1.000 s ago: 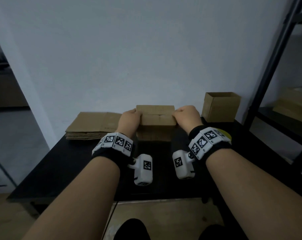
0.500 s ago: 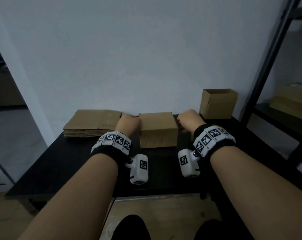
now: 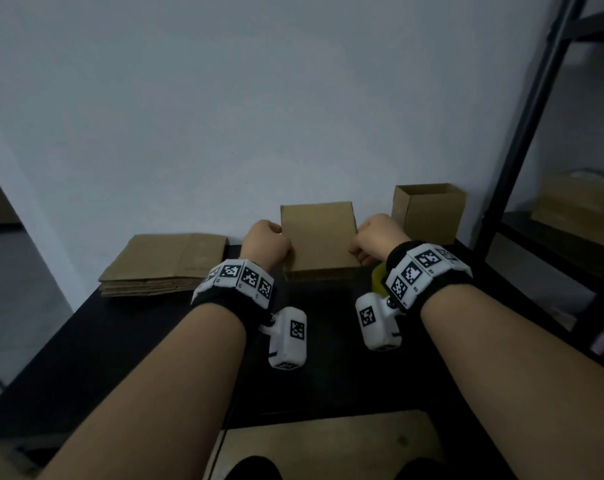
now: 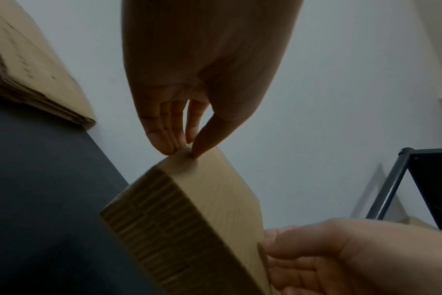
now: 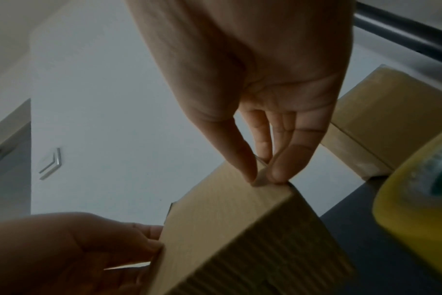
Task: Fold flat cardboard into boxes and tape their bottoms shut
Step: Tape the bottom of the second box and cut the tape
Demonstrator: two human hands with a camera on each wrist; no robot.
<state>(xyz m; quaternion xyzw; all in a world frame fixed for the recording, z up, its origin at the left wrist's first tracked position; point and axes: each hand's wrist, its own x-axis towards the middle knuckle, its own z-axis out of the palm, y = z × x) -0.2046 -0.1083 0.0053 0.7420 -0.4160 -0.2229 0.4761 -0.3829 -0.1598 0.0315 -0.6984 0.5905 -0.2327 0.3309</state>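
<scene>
I hold the box tilted up over the table, btw the flat stack and the finished box. My left hand and right hand each pinch a top corner w/ thumb and fingers. I think best is to turn it slow, grip equal both sides, so flaps do not spring open; tape roll waits near right

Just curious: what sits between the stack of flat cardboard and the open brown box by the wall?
The folded cardboard box, held by the left hand and right hand; the head view shows it.
</scene>
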